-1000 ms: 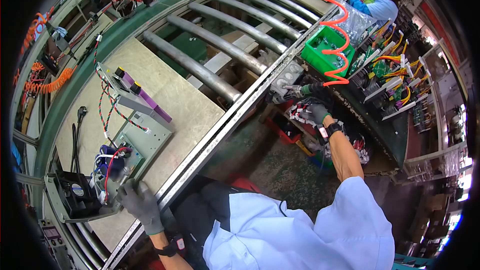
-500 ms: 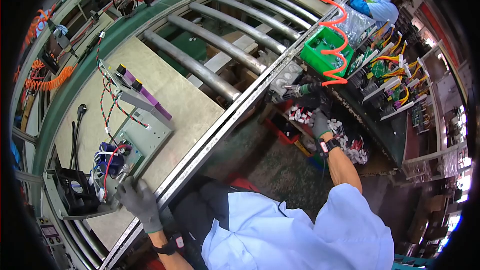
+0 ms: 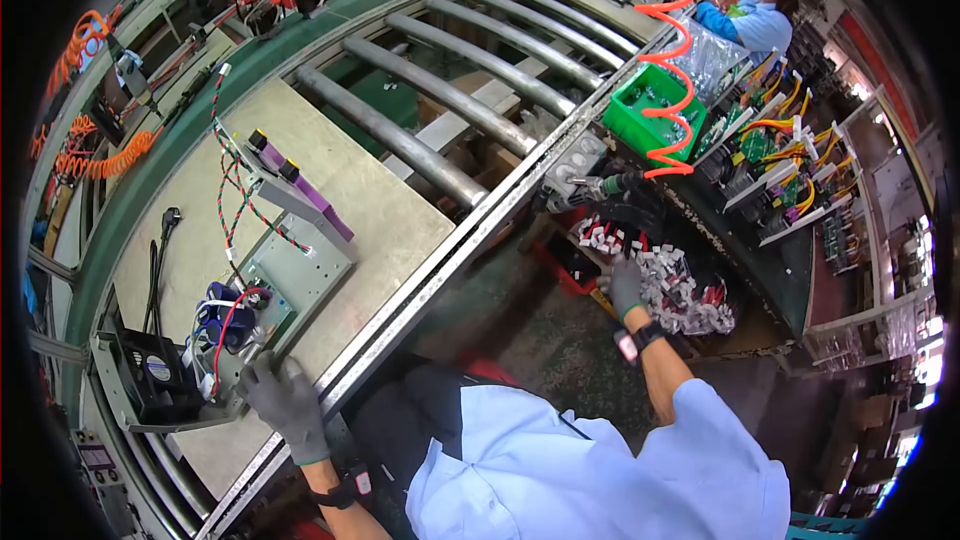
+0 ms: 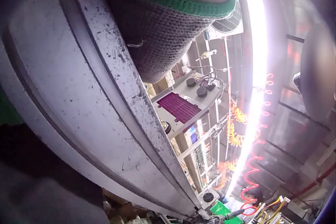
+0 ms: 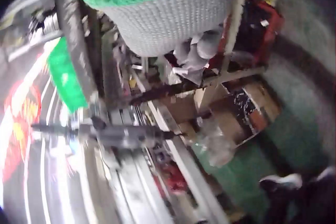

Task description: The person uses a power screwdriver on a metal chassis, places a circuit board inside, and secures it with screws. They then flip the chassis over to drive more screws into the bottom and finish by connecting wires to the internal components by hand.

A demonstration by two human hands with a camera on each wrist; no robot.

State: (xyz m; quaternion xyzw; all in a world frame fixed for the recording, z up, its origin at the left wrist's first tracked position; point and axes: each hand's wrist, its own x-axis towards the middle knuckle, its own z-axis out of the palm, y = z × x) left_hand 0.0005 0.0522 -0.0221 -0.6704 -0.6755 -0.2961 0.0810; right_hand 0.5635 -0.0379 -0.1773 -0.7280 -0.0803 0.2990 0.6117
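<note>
My gloved left hand (image 3: 285,405) rests at the near end of a grey metal chassis (image 3: 315,265), its fingers loosely spread by the wired parts. The chassis carries a circuit board, blue capacitors (image 3: 218,312), a red wire (image 3: 228,340) and a twisted cable (image 3: 232,180). A black fan (image 3: 155,370) sits in a bracket at its left. My gloved right hand (image 3: 627,285) is at the left side of a pile of white connectors (image 3: 672,285) with red wires below the bench. In the right wrist view its fingers (image 5: 206,45) look bent beside white pieces; I cannot tell whether they pinch one.
Metal rollers (image 3: 440,95) run beyond the board (image 3: 370,200) under the chassis. A power driver (image 3: 610,183) on a red coiled hose lies above the connectors, near a green bin (image 3: 650,120). Wired circuit boards (image 3: 770,150) stand at right. Another person (image 3: 755,15) works at the far right.
My right hand has moved from the far part of the connector pile back toward its near left side, uncovering more connectors. My left hand has stayed by the chassis.
</note>
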